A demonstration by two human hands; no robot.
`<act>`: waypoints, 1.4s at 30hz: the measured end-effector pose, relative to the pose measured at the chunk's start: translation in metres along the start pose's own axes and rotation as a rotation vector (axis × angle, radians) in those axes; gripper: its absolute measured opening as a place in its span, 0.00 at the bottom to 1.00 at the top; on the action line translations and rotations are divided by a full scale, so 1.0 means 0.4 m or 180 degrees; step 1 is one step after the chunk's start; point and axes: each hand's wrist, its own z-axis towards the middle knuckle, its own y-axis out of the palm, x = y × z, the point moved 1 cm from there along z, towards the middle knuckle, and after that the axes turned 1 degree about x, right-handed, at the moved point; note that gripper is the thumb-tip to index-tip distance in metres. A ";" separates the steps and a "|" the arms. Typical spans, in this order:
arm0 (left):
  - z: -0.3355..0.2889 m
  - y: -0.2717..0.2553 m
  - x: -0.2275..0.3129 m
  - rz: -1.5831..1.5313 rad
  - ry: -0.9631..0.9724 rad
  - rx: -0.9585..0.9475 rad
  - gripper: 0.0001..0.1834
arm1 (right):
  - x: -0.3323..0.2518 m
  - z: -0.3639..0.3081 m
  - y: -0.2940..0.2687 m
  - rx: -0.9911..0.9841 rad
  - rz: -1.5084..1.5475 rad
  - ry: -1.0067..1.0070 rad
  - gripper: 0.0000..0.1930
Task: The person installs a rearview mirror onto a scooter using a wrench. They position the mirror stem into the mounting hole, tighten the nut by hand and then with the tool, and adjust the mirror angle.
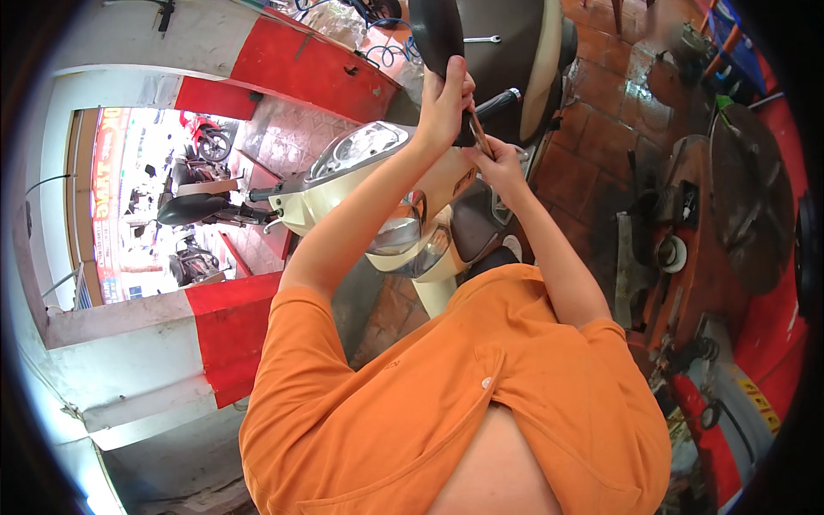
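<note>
A cream scooter (330, 202) stands in front of me, its round glass-covered dash (365, 150) facing up. At the top, my left hand (445, 103) is closed around the lower end of a black rear-view mirror (436, 34). Just below and to the right, my right hand (499, 167) grips a slim metal tool (481, 135), probably a wrench; its far end meets the base of the mirror's stem beside the black handlebar grip (499, 103). Fingers partly cover that joint. A silver wrench (482, 39) lies on the dark seat (511, 69).
A second black mirror (190, 209) sticks out on the scooter's left. Red-and-white low walls (227, 330) border the left side, with parked motorbikes (206, 137) beyond. At right, a workbench (674, 249) carries parts and tools over brown floor tiles (592, 129). A blue hose (390, 53) coils at the top.
</note>
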 end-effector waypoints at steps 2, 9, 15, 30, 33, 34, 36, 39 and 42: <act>0.001 -0.001 0.000 -0.0023 0.0003 0.0026 0.29 | 0.007 0.012 -0.002 -0.0048 0.0014 -0.0116 0.06; 0.004 -0.004 -0.005 0.0020 0.0046 0.0012 0.27 | 0.030 0.001 0.042 0.0696 -0.0612 -0.0403 0.15; 0.007 -0.001 -0.006 0.0065 0.0034 0.0055 0.29 | 0.005 0.016 0.012 0.0184 -0.0339 -0.0443 0.12; -0.001 0.003 -0.002 0.0006 0.0134 0.0060 0.28 | 0.047 0.018 0.016 0.0250 -0.0146 -0.0434 0.07; -0.004 0.000 -0.006 -0.0032 0.0184 0.0111 0.27 | 0.039 -0.001 0.042 0.0649 -0.0412 -0.0465 0.08; -0.007 -0.003 -0.009 -0.0048 0.0199 0.0145 0.27 | 0.029 -0.012 0.052 0.0843 -0.0711 -0.0447 0.08; -0.009 -0.001 -0.007 -0.0039 0.0209 0.0206 0.27 | 0.011 -0.024 0.074 0.0966 -0.0806 -0.0440 0.09; -0.007 -0.003 -0.010 -0.0003 0.0210 0.0244 0.27 | 0.009 -0.025 0.076 0.1112 -0.0823 -0.0627 0.11; -0.005 0.006 -0.002 -0.0018 0.0214 0.0210 0.26 | 0.051 -0.028 0.026 0.1155 -0.0480 -0.0737 0.12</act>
